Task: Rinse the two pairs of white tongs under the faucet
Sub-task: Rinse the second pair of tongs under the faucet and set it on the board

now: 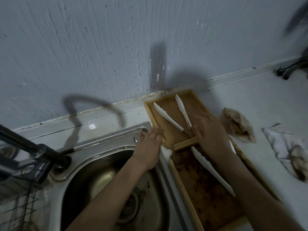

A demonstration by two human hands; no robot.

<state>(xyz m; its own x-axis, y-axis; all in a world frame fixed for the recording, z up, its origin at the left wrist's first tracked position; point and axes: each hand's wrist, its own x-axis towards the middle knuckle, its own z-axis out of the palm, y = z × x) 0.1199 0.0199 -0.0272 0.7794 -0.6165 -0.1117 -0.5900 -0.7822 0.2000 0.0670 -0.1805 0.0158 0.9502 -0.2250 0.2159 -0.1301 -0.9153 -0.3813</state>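
A wooden tray (181, 184) with two compartments lies on the counter right of the steel sink (100, 174). One pair of white tongs (167, 118) lies spread open in the far compartment. A second pair of white tongs (211, 169) lies in the stained near compartment, partly under my right forearm. My right hand (210, 130) hovers flat over the divider, near the far tongs' hinge, holding nothing. My left hand (150, 145) rests with fingers apart at the tray's left rim, by the sink corner. The dark faucet (33, 150) rises at the left of the sink.
A wire rack (18, 204) stands at the lower left. A crumpled stained bag (238, 125) and a dirty white cloth (290, 154) lie on the counter right of the tray. The wall runs close behind. Another tap (286, 70) sits at the far right.
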